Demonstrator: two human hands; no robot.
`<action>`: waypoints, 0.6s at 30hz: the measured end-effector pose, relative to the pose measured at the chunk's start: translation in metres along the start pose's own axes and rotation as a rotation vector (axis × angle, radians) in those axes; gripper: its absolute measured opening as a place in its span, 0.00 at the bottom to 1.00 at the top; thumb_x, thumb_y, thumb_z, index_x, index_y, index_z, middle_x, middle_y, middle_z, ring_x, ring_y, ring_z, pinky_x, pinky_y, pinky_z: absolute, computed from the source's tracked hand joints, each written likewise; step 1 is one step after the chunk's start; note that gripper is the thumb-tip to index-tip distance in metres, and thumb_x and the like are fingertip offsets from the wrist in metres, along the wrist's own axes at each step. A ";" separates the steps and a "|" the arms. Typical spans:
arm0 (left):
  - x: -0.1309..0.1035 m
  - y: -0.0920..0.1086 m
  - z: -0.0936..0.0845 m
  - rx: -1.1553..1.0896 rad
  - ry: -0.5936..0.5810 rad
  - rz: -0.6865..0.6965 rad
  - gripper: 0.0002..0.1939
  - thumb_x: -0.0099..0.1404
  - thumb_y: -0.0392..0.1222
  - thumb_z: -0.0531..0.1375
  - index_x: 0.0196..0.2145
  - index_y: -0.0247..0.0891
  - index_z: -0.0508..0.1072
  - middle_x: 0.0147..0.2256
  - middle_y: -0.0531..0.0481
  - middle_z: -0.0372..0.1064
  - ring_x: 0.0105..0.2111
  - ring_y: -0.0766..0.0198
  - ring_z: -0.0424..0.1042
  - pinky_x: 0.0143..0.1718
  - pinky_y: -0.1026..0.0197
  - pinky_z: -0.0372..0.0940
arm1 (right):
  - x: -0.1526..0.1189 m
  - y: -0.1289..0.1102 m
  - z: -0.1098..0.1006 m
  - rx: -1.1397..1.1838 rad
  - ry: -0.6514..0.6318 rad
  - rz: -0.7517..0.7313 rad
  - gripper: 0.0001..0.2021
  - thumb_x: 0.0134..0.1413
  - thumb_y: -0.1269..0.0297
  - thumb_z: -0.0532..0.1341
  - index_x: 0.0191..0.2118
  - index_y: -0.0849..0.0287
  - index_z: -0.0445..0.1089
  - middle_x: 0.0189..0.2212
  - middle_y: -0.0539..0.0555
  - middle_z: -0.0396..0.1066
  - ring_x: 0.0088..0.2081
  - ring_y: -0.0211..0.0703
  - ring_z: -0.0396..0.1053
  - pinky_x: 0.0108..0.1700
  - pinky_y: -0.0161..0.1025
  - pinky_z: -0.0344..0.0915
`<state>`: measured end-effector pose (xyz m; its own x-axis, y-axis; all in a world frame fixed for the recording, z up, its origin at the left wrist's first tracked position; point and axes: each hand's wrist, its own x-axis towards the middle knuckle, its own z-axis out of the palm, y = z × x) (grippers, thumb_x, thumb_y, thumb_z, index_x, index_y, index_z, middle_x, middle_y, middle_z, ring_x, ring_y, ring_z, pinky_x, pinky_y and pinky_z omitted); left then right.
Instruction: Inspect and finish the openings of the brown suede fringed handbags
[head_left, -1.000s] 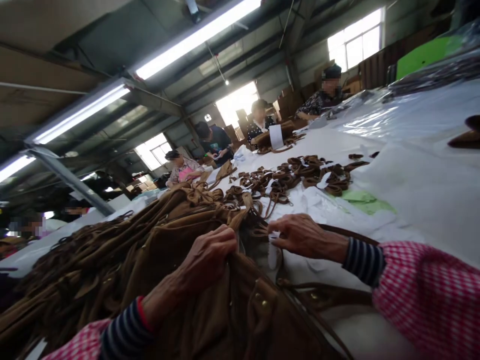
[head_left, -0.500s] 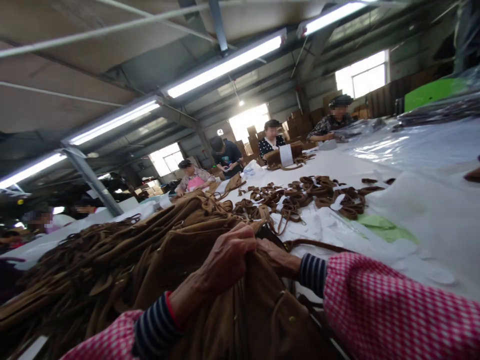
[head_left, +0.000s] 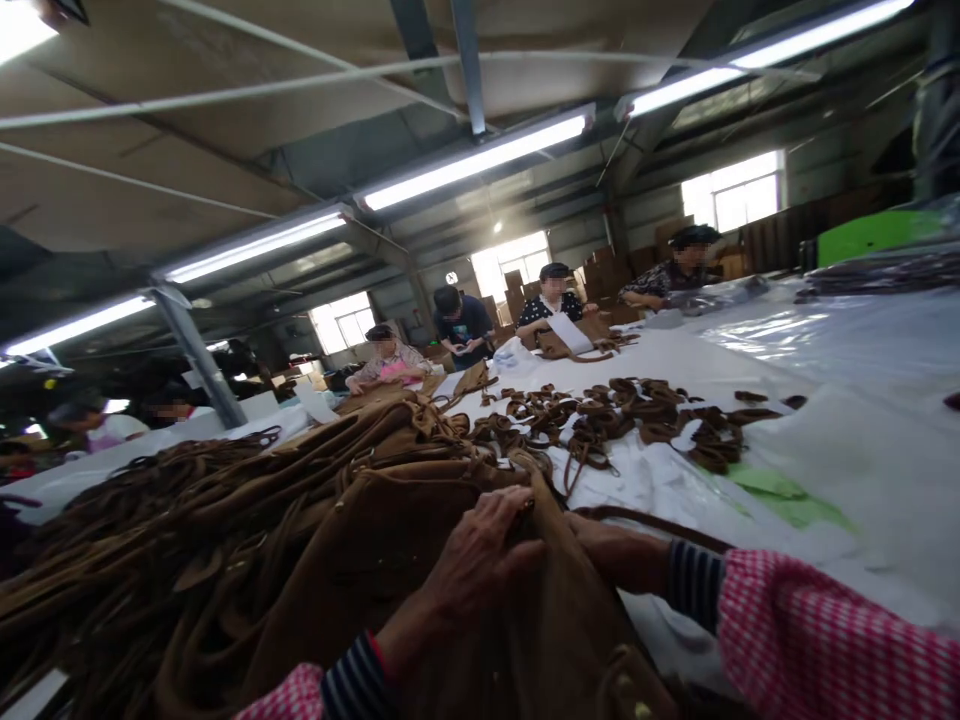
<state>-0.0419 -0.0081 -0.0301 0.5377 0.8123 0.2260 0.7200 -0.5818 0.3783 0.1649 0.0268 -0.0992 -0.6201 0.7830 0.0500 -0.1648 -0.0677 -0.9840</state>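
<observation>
A brown suede bag [head_left: 390,570] lies in front of me on top of a heap of similar brown bags [head_left: 150,540]. My left hand [head_left: 484,555] grips the bag's upper edge, fingers curled over the fabric. My right hand [head_left: 619,550] rests against the bag's right side near the opening, partly hidden behind the fabric; a thin brown strap [head_left: 652,522] runs just past it. Both sleeves are pink check with striped cuffs.
Several coiled brown straps [head_left: 622,415] lie on the white table cover [head_left: 862,460], with a green sheet [head_left: 787,495] beside them. Other people [head_left: 555,295] work at the table's far end near cardboard boxes. Clear plastic covers the far right.
The view has tilted upward. My right hand moved left from the white cover to the bag's opening, and my left hand kept its grip on the bag's edge.
</observation>
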 end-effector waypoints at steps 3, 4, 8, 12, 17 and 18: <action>-0.014 -0.018 0.029 0.099 -0.144 -0.078 0.27 0.74 0.53 0.55 0.68 0.52 0.61 0.72 0.49 0.50 0.70 0.48 0.47 0.69 0.40 0.46 | -0.010 -0.002 -0.018 0.028 0.162 0.203 0.06 0.43 0.65 0.67 0.27 0.60 0.71 0.24 0.52 0.74 0.22 0.36 0.67 0.23 0.32 0.62; -0.016 -0.021 0.033 0.120 -0.174 -0.088 0.26 0.75 0.54 0.54 0.67 0.54 0.62 0.72 0.50 0.49 0.71 0.48 0.46 0.69 0.39 0.46 | -0.012 -0.002 -0.026 0.034 0.222 0.236 0.05 0.43 0.65 0.66 0.28 0.61 0.71 0.24 0.51 0.73 0.20 0.34 0.66 0.20 0.30 0.58; 0.004 -0.014 0.022 0.190 -0.229 -0.049 0.20 0.74 0.55 0.54 0.59 0.52 0.72 0.63 0.48 0.65 0.62 0.51 0.62 0.60 0.47 0.58 | -0.016 -0.004 -0.046 0.057 0.361 0.272 0.14 0.56 0.54 0.61 0.38 0.61 0.71 0.30 0.55 0.76 0.22 0.35 0.71 0.20 0.28 0.56; 0.052 -0.004 0.002 0.356 -0.154 -0.128 0.21 0.77 0.51 0.50 0.38 0.42 0.79 0.42 0.47 0.76 0.45 0.57 0.72 0.47 0.59 0.63 | -0.017 -0.004 -0.036 -0.210 0.261 0.192 0.13 0.51 0.56 0.67 0.33 0.60 0.71 0.24 0.50 0.72 0.20 0.33 0.66 0.18 0.28 0.50; 0.115 -0.024 0.010 0.458 -0.059 -0.355 0.20 0.73 0.52 0.53 0.35 0.37 0.79 0.43 0.36 0.76 0.53 0.44 0.70 0.54 0.49 0.62 | -0.011 -0.015 -0.034 -0.587 0.217 0.167 0.03 0.46 0.70 0.63 0.25 0.61 0.69 0.16 0.46 0.65 0.18 0.35 0.63 0.20 0.31 0.56; 0.126 -0.031 0.014 0.457 -0.059 -0.406 0.22 0.73 0.54 0.54 0.35 0.36 0.79 0.43 0.34 0.76 0.53 0.43 0.71 0.54 0.47 0.63 | -0.007 -0.021 -0.040 -0.643 0.235 0.147 0.03 0.47 0.70 0.62 0.25 0.61 0.70 0.17 0.48 0.67 0.19 0.36 0.65 0.21 0.32 0.58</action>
<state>0.0099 0.1114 -0.0257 0.1954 0.9767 0.0893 0.9806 -0.1959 -0.0029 0.2031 0.0474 -0.0862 -0.4067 0.9117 -0.0578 0.4392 0.1396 -0.8875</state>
